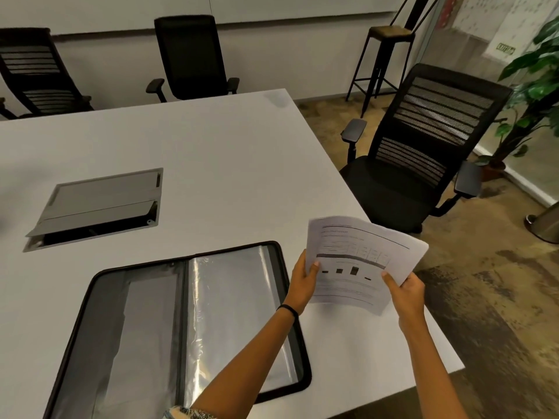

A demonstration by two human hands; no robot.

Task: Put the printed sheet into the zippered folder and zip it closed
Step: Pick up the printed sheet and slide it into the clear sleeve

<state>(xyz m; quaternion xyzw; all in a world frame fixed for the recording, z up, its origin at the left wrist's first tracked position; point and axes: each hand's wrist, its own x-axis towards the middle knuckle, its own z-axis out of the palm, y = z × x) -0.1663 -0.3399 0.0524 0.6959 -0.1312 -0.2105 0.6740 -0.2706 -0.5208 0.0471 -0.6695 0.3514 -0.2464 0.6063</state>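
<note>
The zippered folder [151,328] lies spread open on the white table, black-edged, with a grey pocket on its left half and clear plastic sleeves on its right half. To the right of it, above the table's right edge, I hold the printed sheet [360,258] in the air with both hands. It is white, with text, a dark band and small dark blocks, and it curves slightly. My left hand [302,282] pinches its left edge and my right hand [405,291] grips its lower right edge. My left forearm crosses over the folder's right half.
A grey cable hatch [99,204] is set into the table [211,152], its lid partly raised, behind the folder. A black office chair [423,152] stands close to the table's right side. More chairs, a stool [384,55] and a plant [532,95] stand farther off.
</note>
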